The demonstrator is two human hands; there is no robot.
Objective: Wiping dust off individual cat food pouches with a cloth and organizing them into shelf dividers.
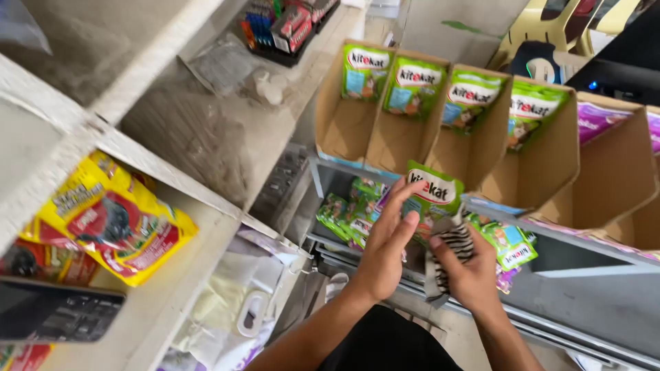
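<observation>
Both forearms come up from the near edge, and my left hand [385, 237] is spread flat, fingers apart and straight, pressed against the front of a green foil pet food pouch [434, 196] that stands upright at the middle of the scene. My right hand [467, 271] is closed around a black and white striped cloth [450, 257], bunched just below and touching the pouch on its right side. Beyond my hands lies a grey metal shelf tray [584, 288] holding a loose heap of small green pouches [350, 209], with more of them to the right [512, 244]. Farther off, a row of brown cardboard display boxes [612, 172] stands tilted, each with a green pouch [414, 86] at its back; the rightmost ones hold purple pouches [597, 120]. To the near left, a white painted shelf [165, 288] carries a yellow and red glossy bag [113, 220], with a dark flat device [58, 312] below it. At the far left top, a dusty shelf [234, 130] holds a dark tray of small coloured items [285, 27]
</observation>
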